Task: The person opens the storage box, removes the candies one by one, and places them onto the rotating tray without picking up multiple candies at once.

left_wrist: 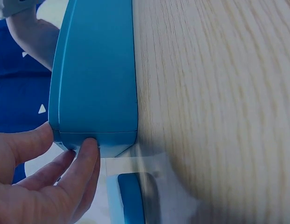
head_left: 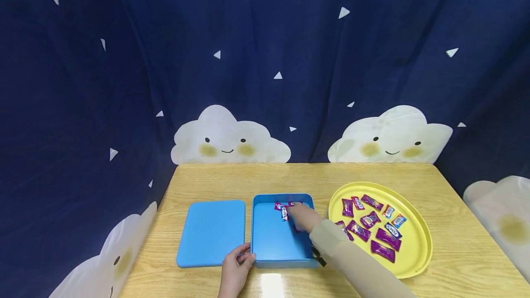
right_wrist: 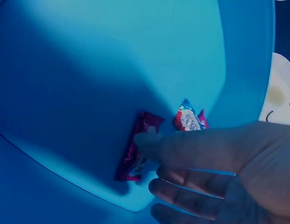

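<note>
A shallow blue box (head_left: 281, 247) stands mid-table. My left hand (head_left: 237, 268) holds its near left corner, thumb (left_wrist: 37, 142) at the rim and fingers (left_wrist: 86, 161) against the outer side wall. Inside the box, my right hand (head_left: 305, 218) hovers over the floor's right side. Its thumb (right_wrist: 182, 147) overlaps a purple-wrapped candy (right_wrist: 130, 161) in the right wrist view, with the other fingers apart from the thumb. A small white, blue and red candy (head_left: 284, 214) lies beyond, partly hidden in that view. Another wrapper (head_left: 295, 203) shows just past the hand.
A round yellow tray (head_left: 416, 252) on the right bears several purple candies (head_left: 383, 250) and some small blue, white and red ones (head_left: 399, 220). Left of the box lies a flat blue lid (head_left: 213, 231). A dark blue curtain (head_left: 256, 49) hangs behind the wooden table (head_left: 232, 180).
</note>
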Motion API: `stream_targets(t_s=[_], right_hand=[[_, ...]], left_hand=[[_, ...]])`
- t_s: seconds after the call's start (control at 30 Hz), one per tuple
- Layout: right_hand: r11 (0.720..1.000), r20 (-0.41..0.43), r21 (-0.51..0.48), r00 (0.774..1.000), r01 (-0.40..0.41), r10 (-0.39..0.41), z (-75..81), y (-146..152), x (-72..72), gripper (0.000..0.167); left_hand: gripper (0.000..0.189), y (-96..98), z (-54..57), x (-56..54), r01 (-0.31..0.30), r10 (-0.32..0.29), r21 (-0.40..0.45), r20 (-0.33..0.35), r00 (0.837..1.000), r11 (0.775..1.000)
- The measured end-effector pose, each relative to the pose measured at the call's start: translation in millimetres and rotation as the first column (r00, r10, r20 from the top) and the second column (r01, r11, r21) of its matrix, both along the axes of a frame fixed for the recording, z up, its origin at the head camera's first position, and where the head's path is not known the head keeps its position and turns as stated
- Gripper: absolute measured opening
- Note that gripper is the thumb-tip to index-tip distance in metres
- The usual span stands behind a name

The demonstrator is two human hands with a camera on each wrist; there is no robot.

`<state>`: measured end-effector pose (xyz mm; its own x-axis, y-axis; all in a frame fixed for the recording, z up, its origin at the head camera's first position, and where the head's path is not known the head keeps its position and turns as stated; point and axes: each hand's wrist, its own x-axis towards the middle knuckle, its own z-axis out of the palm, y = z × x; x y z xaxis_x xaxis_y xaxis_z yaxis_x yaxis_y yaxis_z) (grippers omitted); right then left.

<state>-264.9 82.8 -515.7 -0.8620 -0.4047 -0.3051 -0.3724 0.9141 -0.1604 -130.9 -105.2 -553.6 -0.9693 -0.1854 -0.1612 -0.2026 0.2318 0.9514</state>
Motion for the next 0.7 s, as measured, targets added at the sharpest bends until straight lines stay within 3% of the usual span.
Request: stream_targets(t_s=[0.1, 0.37, 0.7], right_hand=[[1.0, 0.009, 0.007, 1.0, 0.015, -0.015, -5.1, -0.5, 1.9, 0.019], [0.999, -0.068, 0.042, 0.997, -0.023, 0.026, -14.5, 0.3, 2.8, 0.014], [1.0, -0.028, -0.006, 1.0, -0.015, 0.015, -16.6, 4.1, 2.4, 0.012]], left_hand=[[0.035, -0.1, -0.1, -0.2, 0.003, -0.003, -0.002, -0.002, 1.0, 1.0], [0.035, -0.7, 0.0, -0.4, 0.005, -0.005, -0.003, -0.005, 1.0, 1.0], [0.036, 0.5, 0.9, -0.7, -0.006, 0.006, -0.012, 0.009, 1.0, 1.0]])
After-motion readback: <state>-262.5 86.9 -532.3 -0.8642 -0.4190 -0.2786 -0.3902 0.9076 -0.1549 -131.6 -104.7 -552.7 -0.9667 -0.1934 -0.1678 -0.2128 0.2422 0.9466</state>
